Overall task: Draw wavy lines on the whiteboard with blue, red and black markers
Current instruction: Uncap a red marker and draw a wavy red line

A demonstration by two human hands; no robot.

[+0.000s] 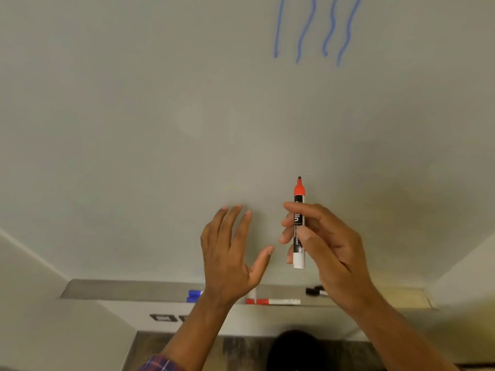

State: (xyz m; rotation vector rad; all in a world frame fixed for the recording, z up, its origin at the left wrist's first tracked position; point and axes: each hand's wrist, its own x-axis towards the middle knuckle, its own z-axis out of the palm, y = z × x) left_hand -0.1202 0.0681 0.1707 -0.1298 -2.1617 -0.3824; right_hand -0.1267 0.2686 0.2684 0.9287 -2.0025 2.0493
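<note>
— Grip, right hand (pixel 326 247)?
— Fingers and thumb clasp red marker (pixel 299 199), uncapped, tip up, before whiteboard (pixel 160 103)
— Left hand (pixel 227 258)?
— Fingers spread, holding nothing
— Board marks?
— Four blue wavy lines (pixel 329 30), upper right
— Tray (pixel 120 289)?
— Blue markers (pixel 195 295) left, second red marker (pixel 278 301) centre, black marker (pixel 313 291) right, all lying flat

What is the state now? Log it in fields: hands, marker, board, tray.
left hand: open, fingers spread, holds nothing
right hand: grips red marker
red marker: uncapped, tip pointing up
whiteboard: four blue wavy lines, no red or black
tray: blue markers, second red marker, black marker
</note>
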